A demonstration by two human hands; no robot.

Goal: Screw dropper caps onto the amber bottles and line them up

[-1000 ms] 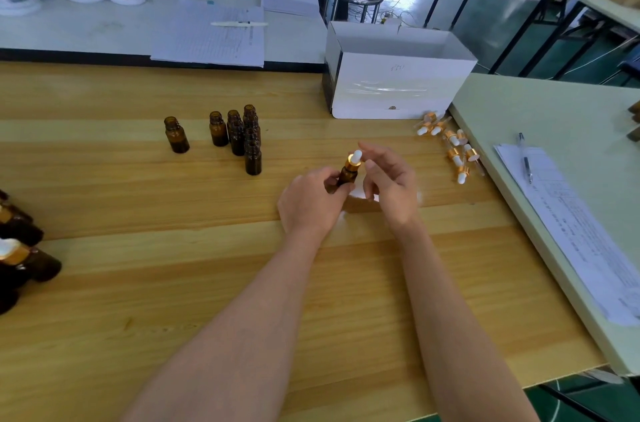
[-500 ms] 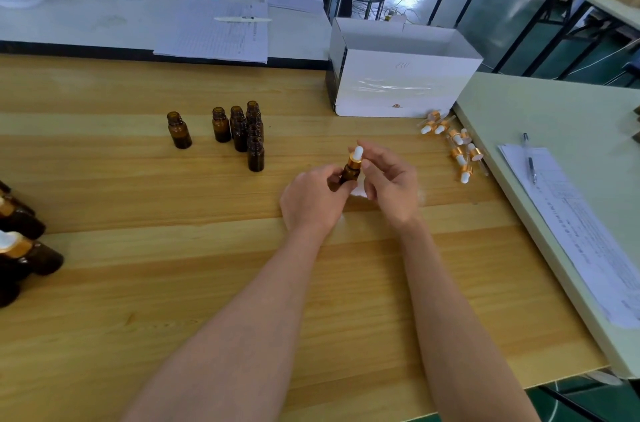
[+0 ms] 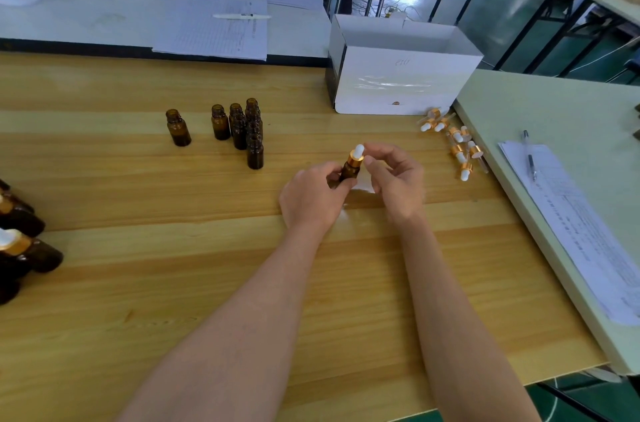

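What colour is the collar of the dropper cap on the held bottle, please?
The collar is gold; head view.

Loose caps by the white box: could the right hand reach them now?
Probably yes: the caps lie on open table just right of the right hand, nothing between. Its fingers are busy at the bottle the left hand holds.

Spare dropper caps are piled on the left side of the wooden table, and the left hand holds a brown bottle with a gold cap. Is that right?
Not quite. The head view shows the spare dropper caps on the right side of the wooden table, near the white box. The left hand does hold a brown bottle with a gold cap.
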